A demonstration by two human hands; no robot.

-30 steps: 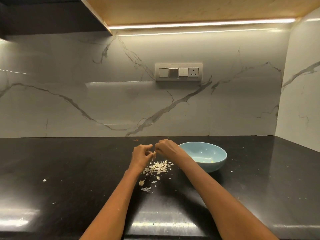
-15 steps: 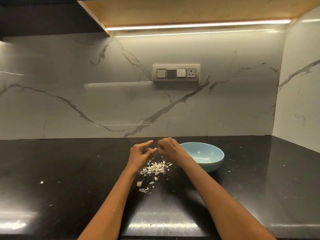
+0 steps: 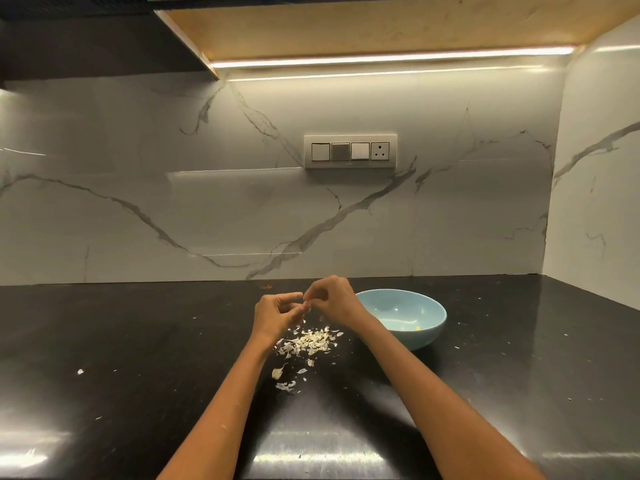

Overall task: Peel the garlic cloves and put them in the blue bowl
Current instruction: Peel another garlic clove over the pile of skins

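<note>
— Report on the hands, please.

— Both are raised above the counter (image 3: pixel 138 341), meeting just over the heap of peelings. The left hand (image 3: pixel 277 315) has its fingers (image 3: pixel 294 296) curled inward, tips pinching a small pale garlic clove (image 3: pixel 306 306). The right hand (image 3: pixel 334 299) comes in from three o'clock of it, fingers bent and tips pressed to the same clove. Neither hand is spread wide; both are narrowed onto that piece. How much skin remains on it, I cannot tell: it is too small.

— And the blue bowl?

— The blue bowl (image 3: pixel 426 327) stands on the counter at three o'clock of the hands, just beside the right wrist, upright. A small yellowish bit (image 3: pixel 418 328) lies on its floor; whether that is a clove I cannot confirm.

— Debris?

— A pile of garlic skins (image 3: pixel 310 341) lies directly below the hands, at six o'clock. One larger pale piece (image 3: pixel 277 373) sits apart at seven o'clock of the pile, with more flakes (image 3: pixel 285 386) beyond it toward me. A stray flake (image 3: pixel 80 371) lies well off at nine o'clock.

— Surroundings?

— Marble backsplash (image 3: pixel 173 202) at twelve o'clock, carrying a switch panel (image 3: pixel 350 151). A light strip (image 3: pixel 391 58) glows under the cabinet.
</note>
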